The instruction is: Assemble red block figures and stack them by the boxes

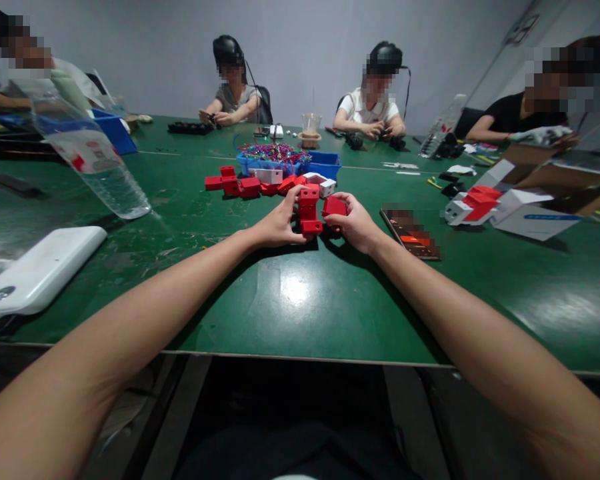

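Observation:
Fingers of my left hand (281, 221) close round a red bracket-like plastic part (309, 210) with small holes in its end faces. Just to the right, my right hand (355, 223) grips a red block-shaped plastic part (335, 206) between thumb and fingers. The two parts are close together, with a narrow gap between them. Behind my hands lies a row of loose red plastic parts (250, 187), with a white part (266, 176) and a white bracket (325, 183) among them.
Blue bins (324, 164) stand behind the parts, one heaped with coloured wires (275, 153). A phone (411, 233) and an open carton (537, 213) are to the right. At left are a water bottle (93, 157) and a white device (43, 270). Several people sit around the table.

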{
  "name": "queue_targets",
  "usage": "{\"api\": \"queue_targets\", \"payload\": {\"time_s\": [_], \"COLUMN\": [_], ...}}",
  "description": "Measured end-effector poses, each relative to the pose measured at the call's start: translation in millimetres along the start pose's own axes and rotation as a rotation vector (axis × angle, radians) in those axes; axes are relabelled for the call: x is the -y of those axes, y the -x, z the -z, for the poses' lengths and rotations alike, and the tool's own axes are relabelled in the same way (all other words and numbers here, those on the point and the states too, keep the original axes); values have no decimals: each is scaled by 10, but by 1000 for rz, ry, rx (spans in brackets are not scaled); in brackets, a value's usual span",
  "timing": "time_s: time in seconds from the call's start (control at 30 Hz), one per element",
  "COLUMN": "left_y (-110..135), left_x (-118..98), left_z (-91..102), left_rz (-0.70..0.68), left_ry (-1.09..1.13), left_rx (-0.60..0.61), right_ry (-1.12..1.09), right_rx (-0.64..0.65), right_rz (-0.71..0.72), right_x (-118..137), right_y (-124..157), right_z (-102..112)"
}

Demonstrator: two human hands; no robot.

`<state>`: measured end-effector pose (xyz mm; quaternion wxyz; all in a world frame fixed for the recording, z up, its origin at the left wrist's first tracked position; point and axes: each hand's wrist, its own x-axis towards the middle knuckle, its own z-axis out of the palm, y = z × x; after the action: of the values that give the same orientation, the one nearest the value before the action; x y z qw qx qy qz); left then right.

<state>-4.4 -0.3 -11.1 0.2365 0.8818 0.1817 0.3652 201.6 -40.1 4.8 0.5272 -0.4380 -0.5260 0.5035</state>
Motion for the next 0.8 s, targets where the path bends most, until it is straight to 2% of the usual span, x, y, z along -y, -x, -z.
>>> {"api": "queue_targets", "payload": {"time_s": [0.47,0.8], "left_y": [0,5], "left_x": [-3,45], "left_z": [-5,-6], "left_rz": [26,-4], "left_ry": [-14,-26], "left_rx": [4,-7], "right_ry": [44,35], "right_rx": [-5,-12], "right_rz": [3,13], "right_x": [-2,-13], "right_y": [2,0], "right_z": [0,5]}}
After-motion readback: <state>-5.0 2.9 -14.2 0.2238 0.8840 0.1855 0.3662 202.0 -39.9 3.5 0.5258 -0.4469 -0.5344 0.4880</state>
